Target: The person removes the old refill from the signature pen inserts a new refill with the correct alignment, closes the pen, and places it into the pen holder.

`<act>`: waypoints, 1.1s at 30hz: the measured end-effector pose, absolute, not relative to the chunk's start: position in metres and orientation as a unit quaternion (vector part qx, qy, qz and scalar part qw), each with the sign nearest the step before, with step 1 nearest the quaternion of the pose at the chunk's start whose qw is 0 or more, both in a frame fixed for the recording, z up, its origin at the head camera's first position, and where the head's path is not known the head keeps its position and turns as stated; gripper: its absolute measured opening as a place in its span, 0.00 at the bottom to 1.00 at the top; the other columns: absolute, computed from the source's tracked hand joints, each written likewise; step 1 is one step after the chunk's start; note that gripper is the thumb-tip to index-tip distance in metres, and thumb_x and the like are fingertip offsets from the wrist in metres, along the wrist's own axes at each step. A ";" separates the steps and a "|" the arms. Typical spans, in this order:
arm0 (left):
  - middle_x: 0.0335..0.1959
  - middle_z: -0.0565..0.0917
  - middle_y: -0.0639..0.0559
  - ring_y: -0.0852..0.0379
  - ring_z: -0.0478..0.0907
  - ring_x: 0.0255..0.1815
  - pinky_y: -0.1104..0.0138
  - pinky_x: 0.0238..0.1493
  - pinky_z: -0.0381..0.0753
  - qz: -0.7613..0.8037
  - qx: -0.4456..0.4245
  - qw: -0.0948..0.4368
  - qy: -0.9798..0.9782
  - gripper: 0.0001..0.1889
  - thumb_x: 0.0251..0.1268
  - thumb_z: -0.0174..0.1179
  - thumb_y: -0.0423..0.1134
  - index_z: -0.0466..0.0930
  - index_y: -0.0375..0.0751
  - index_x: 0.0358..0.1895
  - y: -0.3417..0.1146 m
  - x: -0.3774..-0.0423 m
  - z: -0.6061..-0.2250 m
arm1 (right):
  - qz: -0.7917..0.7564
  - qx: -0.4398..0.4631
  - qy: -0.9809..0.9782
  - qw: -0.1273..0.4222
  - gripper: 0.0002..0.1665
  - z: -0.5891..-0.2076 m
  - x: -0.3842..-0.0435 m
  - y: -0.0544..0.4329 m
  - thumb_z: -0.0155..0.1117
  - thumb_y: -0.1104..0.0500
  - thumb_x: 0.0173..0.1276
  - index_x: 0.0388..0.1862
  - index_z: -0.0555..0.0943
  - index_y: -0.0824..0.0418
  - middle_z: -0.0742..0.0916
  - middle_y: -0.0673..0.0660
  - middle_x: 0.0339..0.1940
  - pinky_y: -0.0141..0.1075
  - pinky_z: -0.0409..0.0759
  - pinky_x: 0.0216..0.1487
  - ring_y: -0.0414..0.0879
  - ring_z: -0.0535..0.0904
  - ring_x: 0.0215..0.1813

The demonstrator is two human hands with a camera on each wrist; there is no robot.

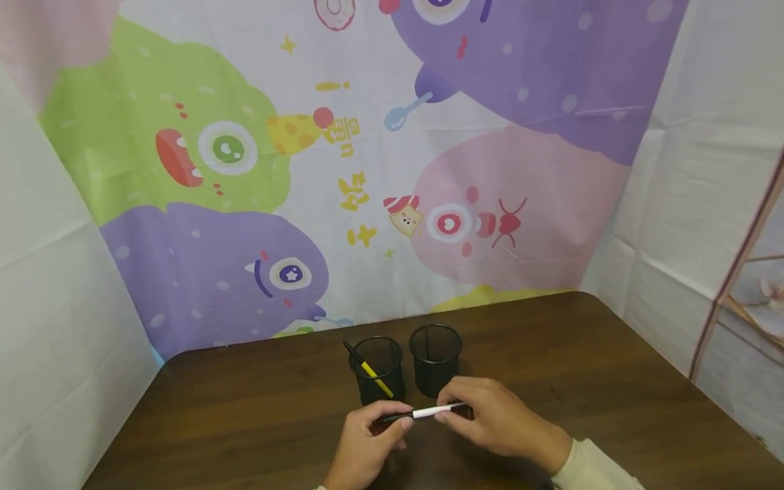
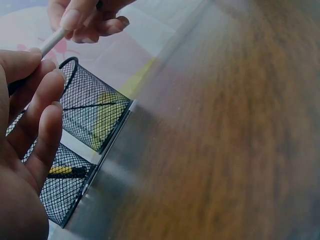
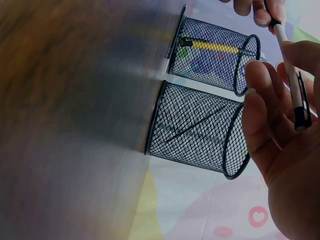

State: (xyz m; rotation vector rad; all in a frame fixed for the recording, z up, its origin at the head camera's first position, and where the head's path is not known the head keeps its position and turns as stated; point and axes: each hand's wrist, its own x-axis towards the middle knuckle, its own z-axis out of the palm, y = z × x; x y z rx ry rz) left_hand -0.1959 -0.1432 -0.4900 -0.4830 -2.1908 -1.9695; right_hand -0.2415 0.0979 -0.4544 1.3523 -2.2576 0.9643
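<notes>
**Hands on one pen, in front of two mesh cups**

Both hands meet over the near middle of the dark brown wooden table (image 1: 245, 408). From my station I see the left hand (image 1: 364, 446) pinching the dark end of a slim white pen with a black cap and clip (image 1: 429, 411) between thumb and curled fingers, and the right hand (image 1: 496, 418) curled round the other end. The pen lies roughly level between them, held off the table, just in front of the two cups.

Behind it stand two black wire-mesh pen cups, upright and just beside each other. The left mesh cup (image 1: 377, 369) holds a yellow pen with a black tip (image 1: 369, 369), leaning; the right mesh cup (image 1: 435, 359) looks empty in the head view.

Judgement: if the pen is being pulled apart or capped, I would keep the pull straight along its axis and the grips close to the joint, so neither end jerks back into the cups.

Room: open tabletop lies wide to left and right; the near edge sits close under the wrists, and the cartoon-printed cloth backdrop (image 1: 367, 170) rises right behind the cups.
</notes>
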 end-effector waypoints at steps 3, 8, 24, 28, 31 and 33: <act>0.35 0.85 0.45 0.57 0.82 0.23 0.63 0.28 0.86 -0.656 -0.166 0.083 -0.731 0.12 0.65 0.68 0.35 0.85 0.30 0.45 -0.143 -0.195 -0.491 | 0.338 0.472 -0.798 0.163 0.04 -0.455 -0.241 0.098 0.68 0.51 0.72 0.39 0.80 0.44 0.80 0.36 0.34 0.25 0.75 0.30 0.32 0.73 0.29; 0.34 0.85 0.45 0.58 0.82 0.22 0.62 0.27 0.86 -0.652 -0.177 0.096 -0.731 0.11 0.65 0.68 0.34 0.85 0.30 0.45 -0.143 -0.195 -0.491 | 0.335 0.470 -0.802 0.157 0.03 -0.456 -0.242 0.098 0.65 0.49 0.73 0.39 0.81 0.44 0.79 0.36 0.34 0.25 0.75 0.30 0.31 0.72 0.29; 0.33 0.85 0.46 0.56 0.82 0.22 0.63 0.27 0.86 -0.656 -0.174 0.097 -0.728 0.11 0.65 0.68 0.35 0.84 0.30 0.45 -0.144 -0.196 -0.492 | 0.313 0.468 -0.813 0.149 0.04 -0.455 -0.242 0.099 0.63 0.48 0.74 0.40 0.82 0.45 0.80 0.35 0.35 0.26 0.76 0.33 0.29 0.73 0.32; 0.33 0.85 0.46 0.56 0.82 0.22 0.63 0.27 0.86 -0.658 -0.171 0.096 -0.727 0.11 0.65 0.68 0.35 0.85 0.31 0.45 -0.143 -0.196 -0.491 | 0.311 0.473 -0.811 0.149 0.05 -0.456 -0.243 0.099 0.67 0.49 0.71 0.41 0.81 0.46 0.80 0.36 0.34 0.25 0.75 0.32 0.31 0.74 0.31; 0.34 0.85 0.46 0.57 0.82 0.22 0.63 0.28 0.86 -0.658 -0.166 0.095 -0.728 0.11 0.64 0.69 0.35 0.85 0.32 0.45 -0.143 -0.196 -0.491 | 0.312 0.474 -0.810 0.150 0.08 -0.456 -0.243 0.099 0.71 0.53 0.68 0.41 0.80 0.48 0.81 0.38 0.35 0.25 0.76 0.32 0.32 0.75 0.31; 0.34 0.85 0.46 0.57 0.82 0.22 0.63 0.27 0.86 -0.658 -0.165 0.095 -0.728 0.11 0.64 0.69 0.35 0.85 0.32 0.45 -0.143 -0.195 -0.491 | 0.312 0.472 -0.810 0.151 0.10 -0.455 -0.243 0.099 0.73 0.56 0.67 0.41 0.79 0.48 0.81 0.39 0.35 0.25 0.77 0.33 0.32 0.76 0.32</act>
